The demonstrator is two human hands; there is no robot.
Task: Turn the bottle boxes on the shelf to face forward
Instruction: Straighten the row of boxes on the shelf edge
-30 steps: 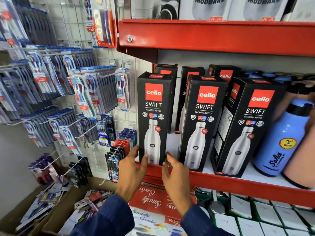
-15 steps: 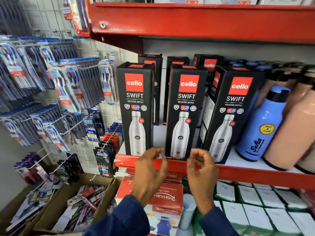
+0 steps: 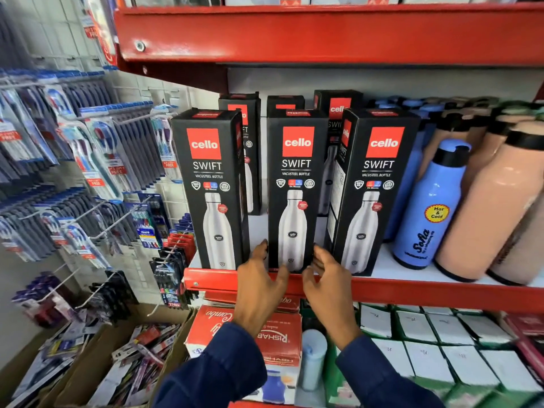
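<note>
Three black "cello SWIFT" bottle boxes stand in the front row of the red shelf [image 3: 412, 293]. The left box [image 3: 210, 187] and the middle box [image 3: 294, 187] show their fronts squarely. The right box [image 3: 374, 189] is turned a little, so its left side panel shows. My left hand [image 3: 259, 278] touches the lower left edge of the middle box with its fingers. My right hand [image 3: 326, 275] touches its lower right edge. Both thumbs rest at the box's bottom front. More black boxes [image 3: 335, 113] stand in a row behind.
A blue "Sofia" bottle [image 3: 426, 207] and peach bottles [image 3: 494, 207] stand to the right on the same shelf. Toothbrush packs [image 3: 88, 148] hang on hooks at the left. A red upper shelf [image 3: 323, 33] overhangs. Below are red cartons [image 3: 265, 337] and white-topped boxes [image 3: 441, 348].
Both hands moved from the left box to the middle box and now hold its lower edges. The middle box has turned to face forward.
</note>
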